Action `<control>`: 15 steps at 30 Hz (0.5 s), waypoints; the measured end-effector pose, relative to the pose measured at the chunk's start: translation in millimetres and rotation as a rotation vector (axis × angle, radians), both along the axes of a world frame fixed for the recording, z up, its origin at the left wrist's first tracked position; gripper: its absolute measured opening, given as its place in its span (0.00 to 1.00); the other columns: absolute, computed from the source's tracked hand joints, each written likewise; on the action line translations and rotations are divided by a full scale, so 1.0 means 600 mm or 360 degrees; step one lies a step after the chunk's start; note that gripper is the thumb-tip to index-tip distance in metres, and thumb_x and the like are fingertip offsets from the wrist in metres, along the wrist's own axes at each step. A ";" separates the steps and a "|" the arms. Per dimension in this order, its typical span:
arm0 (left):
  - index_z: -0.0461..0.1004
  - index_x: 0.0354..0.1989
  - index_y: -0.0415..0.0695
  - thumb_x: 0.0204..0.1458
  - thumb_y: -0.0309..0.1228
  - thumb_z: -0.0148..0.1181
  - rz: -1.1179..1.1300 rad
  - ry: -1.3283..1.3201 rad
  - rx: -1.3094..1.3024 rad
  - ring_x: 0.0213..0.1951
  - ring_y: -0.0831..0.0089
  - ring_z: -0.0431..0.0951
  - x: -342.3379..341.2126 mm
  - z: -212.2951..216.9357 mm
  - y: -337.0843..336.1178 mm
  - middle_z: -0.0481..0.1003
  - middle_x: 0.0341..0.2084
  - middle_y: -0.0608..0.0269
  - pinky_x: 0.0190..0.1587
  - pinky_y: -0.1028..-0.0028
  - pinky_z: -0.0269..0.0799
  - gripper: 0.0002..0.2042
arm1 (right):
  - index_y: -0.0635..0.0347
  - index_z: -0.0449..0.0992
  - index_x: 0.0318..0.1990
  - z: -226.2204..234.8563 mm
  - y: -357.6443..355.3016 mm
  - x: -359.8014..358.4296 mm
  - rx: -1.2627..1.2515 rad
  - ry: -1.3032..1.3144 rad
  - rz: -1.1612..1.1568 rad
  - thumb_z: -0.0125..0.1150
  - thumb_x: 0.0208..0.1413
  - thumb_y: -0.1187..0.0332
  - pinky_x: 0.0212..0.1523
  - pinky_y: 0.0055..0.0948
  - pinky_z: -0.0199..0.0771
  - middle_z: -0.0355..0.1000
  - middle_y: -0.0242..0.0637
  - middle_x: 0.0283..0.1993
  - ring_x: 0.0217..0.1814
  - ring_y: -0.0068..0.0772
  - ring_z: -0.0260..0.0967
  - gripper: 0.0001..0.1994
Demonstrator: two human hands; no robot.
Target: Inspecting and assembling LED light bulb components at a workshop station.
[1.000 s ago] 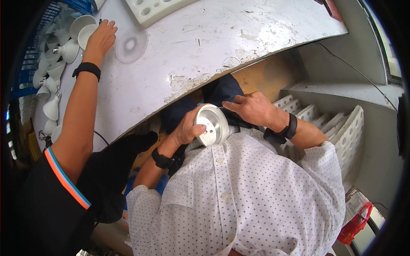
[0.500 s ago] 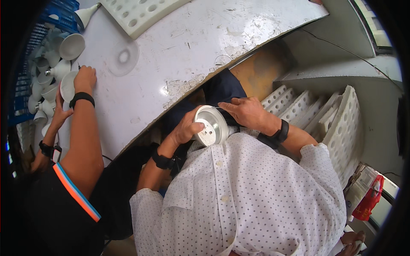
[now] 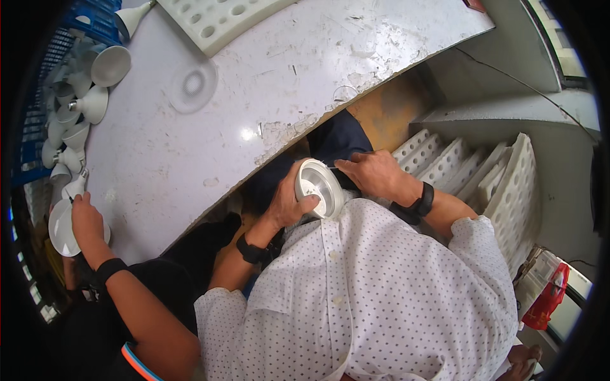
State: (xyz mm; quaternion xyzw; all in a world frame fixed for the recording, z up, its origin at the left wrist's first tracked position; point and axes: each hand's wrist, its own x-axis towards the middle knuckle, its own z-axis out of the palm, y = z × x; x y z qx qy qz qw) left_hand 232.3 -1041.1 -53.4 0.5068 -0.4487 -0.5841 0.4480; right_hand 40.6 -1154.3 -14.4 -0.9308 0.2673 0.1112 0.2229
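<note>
My left hand (image 3: 287, 200) is closed round a white lamp housing (image 3: 310, 192), a round cup with a shiny inner wall and small holes in its base. Its open mouth is tilted up toward me, and my left thumb presses inside the rim. At the cup's far right rim is my right hand (image 3: 375, 173), its fingers pinched together. A thin sliver shows between these fingertips and the rim; its kind is too small to make out. The housing is held in front of my chest, off the table.
A co-worker's hand (image 3: 88, 222) holds a white lamp cup (image 3: 62, 227) at left. Near a blue crate (image 3: 101, 22) lie several lamp cups. The table (image 3: 254, 76) carries a clear disc (image 3: 193, 86) and a white holed tray (image 3: 219, 25). More holed trays (image 3: 508, 178) stand at right.
My left hand has turned the housing slightly, and both hands have shifted a little right. The co-worker's hands have moved nearer with a lamp cup.
</note>
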 end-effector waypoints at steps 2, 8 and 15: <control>0.59 0.51 0.35 0.35 0.43 0.54 -0.0015 0.0053 0.0061 0.43 0.66 0.70 0.000 -0.007 -0.003 0.70 0.39 0.51 0.47 0.71 0.65 0.33 | 0.51 0.73 0.44 -0.004 -0.007 0.007 0.0029 -0.0011 -0.0025 0.50 0.51 0.64 0.28 0.34 0.71 0.72 0.36 0.28 0.29 0.37 0.71 0.13; 0.60 0.50 0.33 0.35 0.45 0.53 -0.0020 0.0265 0.0100 0.42 0.68 0.71 -0.001 -0.032 -0.006 0.71 0.38 0.54 0.46 0.72 0.65 0.34 | 0.52 0.74 0.43 -0.032 -0.009 0.014 -0.0111 -0.0328 -0.0048 0.51 0.51 0.63 0.23 0.36 0.70 0.71 0.35 0.25 0.23 0.38 0.70 0.13; 0.60 0.50 0.34 0.38 0.47 0.50 -0.0144 0.0517 0.0258 0.43 0.71 0.68 0.005 -0.046 -0.006 0.69 0.39 0.57 0.47 0.73 0.63 0.33 | 0.52 0.75 0.42 -0.026 -0.024 0.006 -0.0119 -0.0336 0.0069 0.51 0.51 0.62 0.21 0.33 0.70 0.71 0.34 0.24 0.23 0.36 0.70 0.13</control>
